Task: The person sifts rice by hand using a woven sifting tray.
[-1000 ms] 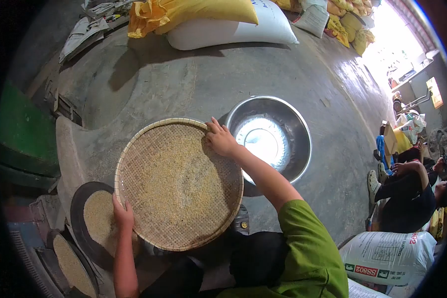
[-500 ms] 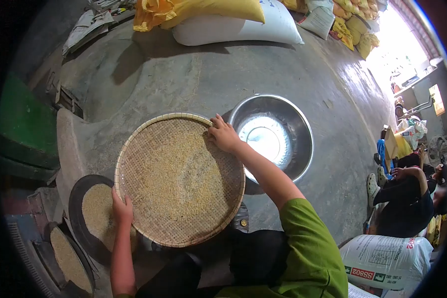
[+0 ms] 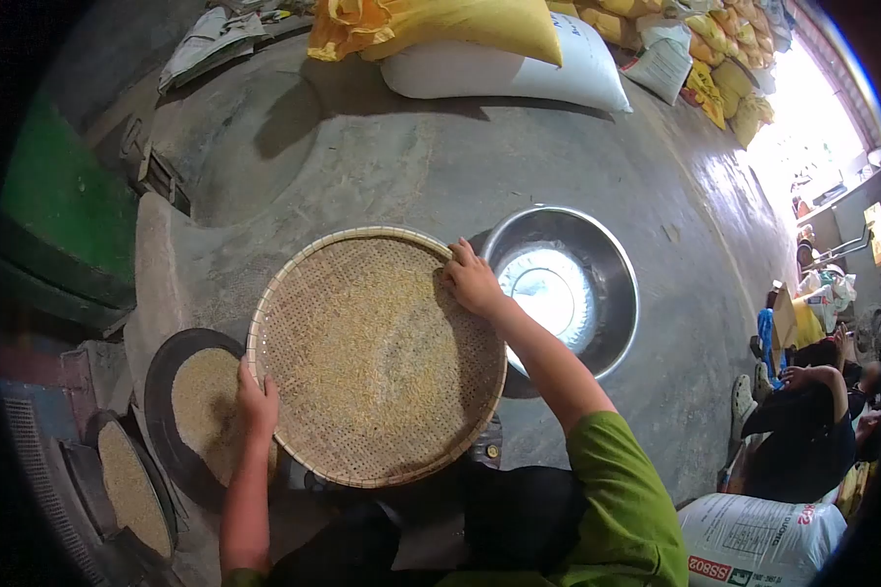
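Note:
A round woven bamboo winnowing tray (image 3: 282, 303) is held between my hands, above my knees. Yellowish grain (image 3: 362, 342) is spread thinly across its middle, with the weave showing near the rim. My left hand (image 3: 257, 401) grips the lower left rim, thumb on the inner side. At the upper right rim, my right hand (image 3: 474, 282) is closed over the edge, fingers partly inside. A shiny metal basin (image 3: 612, 293) stands on the floor just right of the tray, partly behind my right forearm. It holds no visible grain.
Left of the tray are a dark round container of grain (image 3: 201, 391) and another grain container (image 3: 132, 489). A green box-like object (image 3: 69, 215) stands farther left. Full sacks (image 3: 499, 73) lie ahead. A seated person (image 3: 797, 430) and a white sack (image 3: 753, 533) are at right.
The whole scene has shifted right and slightly down in the view, as the camera turned. Both hands keep their hold on the winnowing tray, and the grain looks much the same.

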`<move>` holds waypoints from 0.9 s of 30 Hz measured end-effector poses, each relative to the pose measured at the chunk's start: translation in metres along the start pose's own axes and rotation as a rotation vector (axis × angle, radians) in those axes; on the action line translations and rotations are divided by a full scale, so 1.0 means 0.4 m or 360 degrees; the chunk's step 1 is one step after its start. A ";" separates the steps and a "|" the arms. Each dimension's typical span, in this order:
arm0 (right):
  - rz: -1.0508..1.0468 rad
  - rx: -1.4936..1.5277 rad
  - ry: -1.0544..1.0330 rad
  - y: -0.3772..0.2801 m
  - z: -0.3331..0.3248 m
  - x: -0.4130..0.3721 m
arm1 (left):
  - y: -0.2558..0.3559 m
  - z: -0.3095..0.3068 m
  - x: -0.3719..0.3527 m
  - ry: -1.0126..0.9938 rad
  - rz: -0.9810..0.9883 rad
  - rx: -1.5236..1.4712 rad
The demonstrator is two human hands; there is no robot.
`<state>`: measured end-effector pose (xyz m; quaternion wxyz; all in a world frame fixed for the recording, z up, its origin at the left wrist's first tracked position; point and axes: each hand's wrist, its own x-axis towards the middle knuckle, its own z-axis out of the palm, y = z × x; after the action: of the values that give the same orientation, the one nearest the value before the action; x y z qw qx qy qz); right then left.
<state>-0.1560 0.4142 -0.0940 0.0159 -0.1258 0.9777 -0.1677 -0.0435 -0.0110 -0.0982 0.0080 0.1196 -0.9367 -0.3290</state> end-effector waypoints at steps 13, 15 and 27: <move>0.0005 0.0026 -0.0030 -0.008 -0.012 -0.002 | 0.000 -0.004 -0.002 -0.0043 -0.0048 -0.0012; 0.0019 -0.0003 -0.0035 -0.010 -0.016 0.001 | -0.019 0.006 0.002 0.0025 0.0063 0.0031; 0.0032 0.0254 0.0337 0.019 -0.050 -0.043 | -0.004 -0.001 0.000 -0.0010 0.0003 0.0056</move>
<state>-0.1426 0.4319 -0.0780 -0.0757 -0.0958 0.9587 -0.2570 -0.0431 -0.0126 -0.0988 0.0033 0.1180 -0.9424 -0.3129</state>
